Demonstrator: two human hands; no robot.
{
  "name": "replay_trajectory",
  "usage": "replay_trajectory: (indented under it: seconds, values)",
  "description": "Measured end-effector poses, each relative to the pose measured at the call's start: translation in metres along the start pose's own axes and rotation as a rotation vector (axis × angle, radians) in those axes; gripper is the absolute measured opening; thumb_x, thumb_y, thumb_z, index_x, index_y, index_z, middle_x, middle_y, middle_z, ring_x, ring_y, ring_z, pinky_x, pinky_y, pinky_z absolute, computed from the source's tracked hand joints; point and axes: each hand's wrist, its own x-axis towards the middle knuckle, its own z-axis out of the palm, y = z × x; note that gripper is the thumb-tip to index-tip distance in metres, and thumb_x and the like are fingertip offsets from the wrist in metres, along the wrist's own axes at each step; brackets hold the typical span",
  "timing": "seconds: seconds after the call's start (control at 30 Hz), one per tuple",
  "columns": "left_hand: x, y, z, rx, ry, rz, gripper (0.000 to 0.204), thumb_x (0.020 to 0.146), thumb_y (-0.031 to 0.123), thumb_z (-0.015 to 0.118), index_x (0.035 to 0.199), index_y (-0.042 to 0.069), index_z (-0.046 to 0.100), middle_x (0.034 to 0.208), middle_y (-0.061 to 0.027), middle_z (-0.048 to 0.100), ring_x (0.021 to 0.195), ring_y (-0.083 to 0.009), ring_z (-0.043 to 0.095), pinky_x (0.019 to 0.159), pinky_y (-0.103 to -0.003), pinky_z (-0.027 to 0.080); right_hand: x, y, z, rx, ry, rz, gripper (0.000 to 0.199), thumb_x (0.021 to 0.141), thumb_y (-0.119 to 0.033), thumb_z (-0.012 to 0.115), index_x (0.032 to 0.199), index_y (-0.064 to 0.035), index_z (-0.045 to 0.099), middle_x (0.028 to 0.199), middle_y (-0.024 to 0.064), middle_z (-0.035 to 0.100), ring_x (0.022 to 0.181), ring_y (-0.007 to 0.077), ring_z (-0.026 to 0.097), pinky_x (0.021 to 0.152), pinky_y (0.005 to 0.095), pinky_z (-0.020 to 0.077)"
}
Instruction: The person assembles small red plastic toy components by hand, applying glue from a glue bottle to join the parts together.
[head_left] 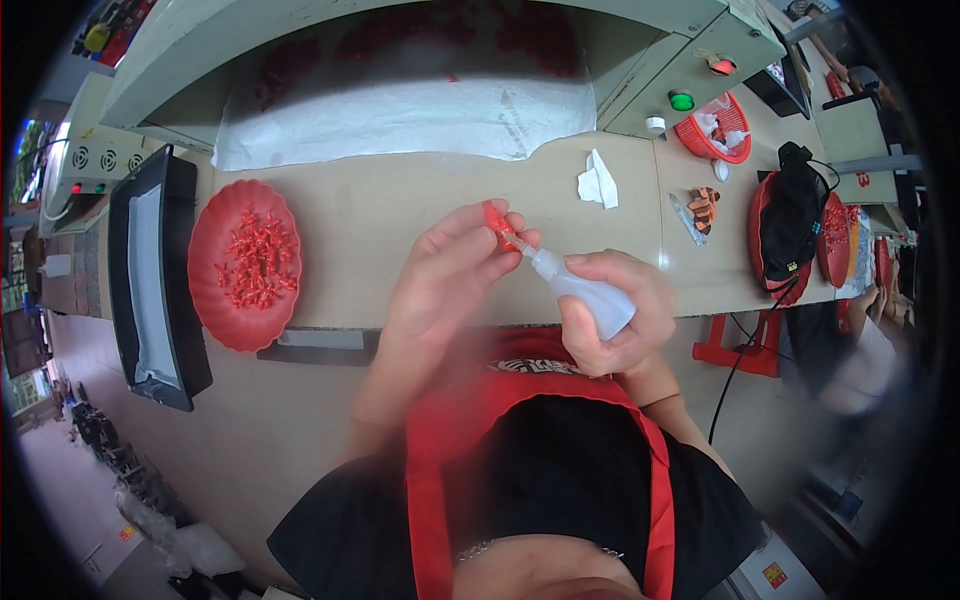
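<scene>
Pinched in the fingertips of my left hand [450,265] is a small red piece [497,219], held above the table. It is too small to make out its exact kind. My right hand [632,310] is wrapped round a translucent white squeeze bottle [590,292], tilted so that its thin nozzle [522,246] points up and left. The nozzle tip meets or nearly touches the red piece. To the left, a scalloped red oval tray [208,268] holds several small glossy red pieces [258,255].
Beyond the table [400,180] stands a pale green machine [660,85] with a white sheet [370,135] in its opening. A black tray [125,270] lies far left. A crumpled tissue [597,182], a red basket [738,150] and a black bag [795,225] sit right; another person [865,350] is beyond.
</scene>
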Motion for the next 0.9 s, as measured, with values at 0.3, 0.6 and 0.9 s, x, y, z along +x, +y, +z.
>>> replay_trajectory:
  seconds: [0.3, 0.6, 0.9]
  values:
    - [-0.0008, -0.0005, -0.0002, 0.007, -0.012, 0.006, 0.029, 0.087, 0.001, 0.051, 0.115, -0.005, 0.049, 0.109, -0.0188, 0.056, 0.106, -0.0327, 0.055, 0.086, -0.033, 0.053, 0.0001, -0.0004, -0.0012, -0.031, 0.000, 0.010, 0.030, 0.059, 0.003, 0.063, 0.089, 0.0035, 0.058, 0.070, 0.0123, 0.063, 0.052, 0.0212, 0.060, 0.049, 0.0278, 0.0479]
    - [-0.0008, -0.0003, -0.0005, 0.021, -0.001, 0.000, 0.029, 0.087, 0.002, 0.051, 0.115, -0.005, 0.050, 0.108, -0.0184, 0.056, 0.106, -0.0324, 0.056, 0.085, -0.032, 0.054, 0.0002, 0.0004, 0.0010, -0.004, 0.015, 0.002, 0.029, 0.060, 0.003, 0.063, 0.088, 0.0033, 0.058, 0.071, 0.0122, 0.063, 0.053, 0.0216, 0.060, 0.050, 0.0278, 0.0485]
    - [-0.0004, 0.0001, -0.0010, 0.014, -0.003, -0.003, 0.028, 0.087, 0.001, 0.051, 0.115, -0.004, 0.050, 0.109, -0.0182, 0.056, 0.106, -0.0323, 0.056, 0.085, -0.032, 0.054, 0.0003, 0.0015, -0.0004, -0.004, 0.002, -0.015, 0.030, 0.059, 0.003, 0.064, 0.088, 0.0028, 0.058, 0.068, 0.0113, 0.062, 0.052, 0.0214, 0.060, 0.049, 0.0275, 0.0475]
